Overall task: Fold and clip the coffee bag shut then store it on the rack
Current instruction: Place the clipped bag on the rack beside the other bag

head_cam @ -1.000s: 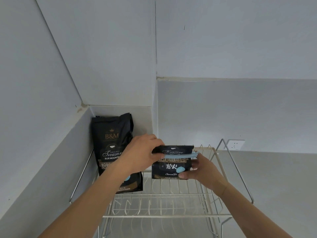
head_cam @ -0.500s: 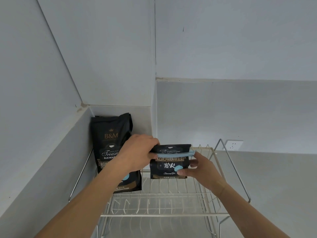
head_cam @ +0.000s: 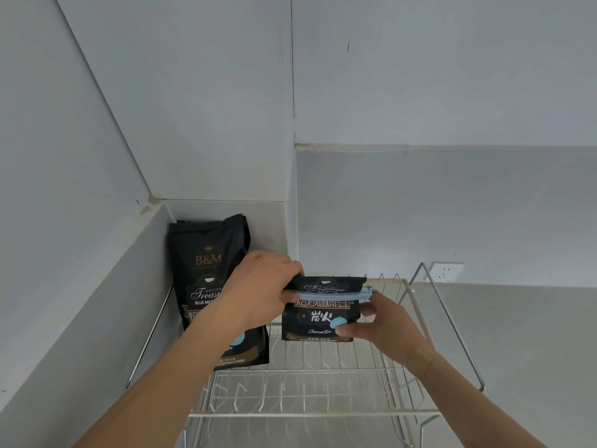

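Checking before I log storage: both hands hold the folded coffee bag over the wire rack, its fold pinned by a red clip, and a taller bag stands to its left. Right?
Not quite: in the head view the clip is light blue, not red. The rest holds: the left hand and right hand hold the folded coffee bag over the wire rack, with the taller B&M bag to its left.

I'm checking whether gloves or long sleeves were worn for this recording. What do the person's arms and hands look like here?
Both arms are bare all the way to the bottom edge of the picture: no sleeves or cuffs show. The left hand and right hand wear no gloves. No rings, watch or wristband can be seen, and no marks or tattoos show on the forearms.
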### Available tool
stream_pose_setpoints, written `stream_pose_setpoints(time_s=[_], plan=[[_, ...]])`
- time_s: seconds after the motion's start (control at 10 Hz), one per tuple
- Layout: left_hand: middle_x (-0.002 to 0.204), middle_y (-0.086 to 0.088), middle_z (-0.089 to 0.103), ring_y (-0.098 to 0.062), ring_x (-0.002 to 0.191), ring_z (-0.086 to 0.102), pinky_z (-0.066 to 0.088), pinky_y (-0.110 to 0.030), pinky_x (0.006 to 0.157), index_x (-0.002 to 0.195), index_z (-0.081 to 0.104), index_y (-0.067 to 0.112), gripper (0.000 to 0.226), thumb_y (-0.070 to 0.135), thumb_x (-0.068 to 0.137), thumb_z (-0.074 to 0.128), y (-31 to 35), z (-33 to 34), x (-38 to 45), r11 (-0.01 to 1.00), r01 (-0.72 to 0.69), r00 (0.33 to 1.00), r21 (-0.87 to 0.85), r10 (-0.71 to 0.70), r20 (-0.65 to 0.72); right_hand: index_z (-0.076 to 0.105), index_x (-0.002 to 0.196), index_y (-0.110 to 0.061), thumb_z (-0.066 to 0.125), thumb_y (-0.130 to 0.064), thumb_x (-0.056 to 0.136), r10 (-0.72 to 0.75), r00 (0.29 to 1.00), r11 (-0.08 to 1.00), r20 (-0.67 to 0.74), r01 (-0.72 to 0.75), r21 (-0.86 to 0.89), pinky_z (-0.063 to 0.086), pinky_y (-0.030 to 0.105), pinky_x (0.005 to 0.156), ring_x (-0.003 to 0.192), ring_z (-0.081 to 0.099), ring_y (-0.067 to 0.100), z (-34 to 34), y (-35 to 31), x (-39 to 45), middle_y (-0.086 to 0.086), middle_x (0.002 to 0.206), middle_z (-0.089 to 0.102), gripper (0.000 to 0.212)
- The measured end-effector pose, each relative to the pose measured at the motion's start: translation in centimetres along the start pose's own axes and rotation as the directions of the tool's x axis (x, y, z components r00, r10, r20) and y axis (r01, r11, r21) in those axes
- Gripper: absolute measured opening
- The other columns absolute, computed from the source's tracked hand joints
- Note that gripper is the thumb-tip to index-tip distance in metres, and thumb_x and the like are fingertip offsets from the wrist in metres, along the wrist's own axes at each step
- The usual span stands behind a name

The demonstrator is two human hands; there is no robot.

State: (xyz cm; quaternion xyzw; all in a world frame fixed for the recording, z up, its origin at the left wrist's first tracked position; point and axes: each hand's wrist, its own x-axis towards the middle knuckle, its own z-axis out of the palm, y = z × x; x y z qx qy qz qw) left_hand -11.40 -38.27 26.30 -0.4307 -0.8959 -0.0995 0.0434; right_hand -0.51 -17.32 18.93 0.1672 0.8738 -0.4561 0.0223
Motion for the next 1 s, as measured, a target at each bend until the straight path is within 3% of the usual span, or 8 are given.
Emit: stream_pose_setpoints(time_s=[0.2, 0.3, 0.4, 0.6, 0.7, 0.8, 1.0], plan=[[0.100, 0.011, 0.066, -0.013, 0.099, 0.057, 0.026, -0.038, 0.109, 0.104, 0.061, 0.028, 0.020, 0.038, 0.087, 0.063, -0.2, 0.1, 0.2, 0.999, 0.007, 0.999, 0.035, -0.008, 0.048, 0.054, 0.122, -0.028, 0.082, -0.044, 0.066, -0.025, 0.999, 0.999, -0.023, 0.025, -0.028, 0.044, 0.028, 0.086, 0.103, 0.061, 0.006, 0.1, 0.2, 0.3, -0.021, 0.105, 0.067, 0.064], [0.102, 0.012, 0.065, -0.013, 0.102, 0.056, 0.023, -0.040, 0.110, 0.104, 0.059, 0.028, 0.020, 0.036, 0.086, 0.064, -0.2, 0.3, 0.2, 1.000, 0.017, 0.997, 0.020, -0.018, 0.075, 0.053, 0.122, -0.029, 0.082, -0.043, 0.067, -0.050, 0.998, 0.997, -0.032, 0.049, -0.052, 0.043, 0.031, 0.090, 0.106, 0.057, 0.004, 0.3, 0.6, 0.3, -0.026, 0.106, 0.065, 0.064], [0.102, 0.011, 0.066, -0.014, 0.101, 0.056, 0.023, -0.041, 0.110, 0.102, 0.059, 0.027, 0.019, 0.035, 0.086, 0.065, -0.1, 0.4, 0.3, 0.999, 0.029, 0.994, 0.014, -0.030, 0.102, 0.052, 0.121, -0.032, 0.082, -0.042, 0.068, -0.047, 0.999, 0.998, -0.023, 0.046, -0.051, 0.041, 0.027, 0.087, 0.098, 0.055, -0.001, 0.4, 0.9, 0.4, -0.036, 0.094, 0.058, 0.062], [0.100, 0.010, 0.067, -0.015, 0.097, 0.058, 0.024, -0.038, 0.111, 0.102, 0.061, 0.026, 0.017, 0.034, 0.087, 0.065, 0.0, 0.5, 0.4, 0.998, 0.053, 0.993, -0.032, -0.050, 0.111, 0.051, 0.118, -0.036, 0.082, -0.043, 0.066, -0.002, 1.000, 0.999, 0.000, 0.002, -0.041, 0.040, 0.025, 0.081, 0.094, 0.056, -0.002, 0.3, 0.7, 0.5, -0.036, 0.091, 0.058, 0.060], [0.101, 0.007, 0.067, -0.018, 0.100, 0.053, 0.040, -0.039, 0.100, 0.105, 0.063, 0.025, 0.019, 0.033, 0.087, 0.065, -0.3, 0.4, 0.2, 0.992, 0.082, 0.988, -0.100, -0.068, 0.136, 0.052, 0.111, -0.041, 0.083, -0.044, 0.063, 0.029, 0.999, 1.000, 0.017, -0.030, 0.005, 0.039, 0.025, 0.080, 0.089, 0.057, -0.009, 0.1, 0.4, 0.2, -0.035, 0.088, 0.062, 0.058], [0.104, 0.006, 0.067, -0.016, 0.102, 0.049, 0.047, -0.038, 0.089, 0.108, 0.063, 0.025, 0.023, 0.031, 0.086, 0.066, -0.2, 0.2, 0.3, 0.982, 0.105, 0.985, -0.157, -0.080, 0.154, 0.052, 0.102, -0.042, 0.085, -0.040, 0.063, 0.064, 0.998, 0.996, 0.028, -0.066, 0.065, 0.038, 0.027, 0.082, 0.090, 0.057, -0.008, -0.3, 0.1, -0.1, -0.033, 0.087, 0.065, 0.051], [0.107, 0.011, 0.066, -0.009, 0.097, 0.057, 0.053, -0.036, 0.085, 0.112, 0.060, 0.032, 0.033, 0.033, 0.081, 0.071, -0.2, -0.2, 0.2, 0.959, 0.136, 0.983, -0.247, -0.099, 0.153, 0.056, 0.107, -0.039, 0.084, -0.037, 0.066, 0.084, 0.996, 0.987, -0.019, -0.081, 0.140, 0.045, 0.040, 0.096, 0.110, 0.058, 0.013, -2.0, -0.8, -0.8, -0.018, 0.103, 0.071, 0.050]])
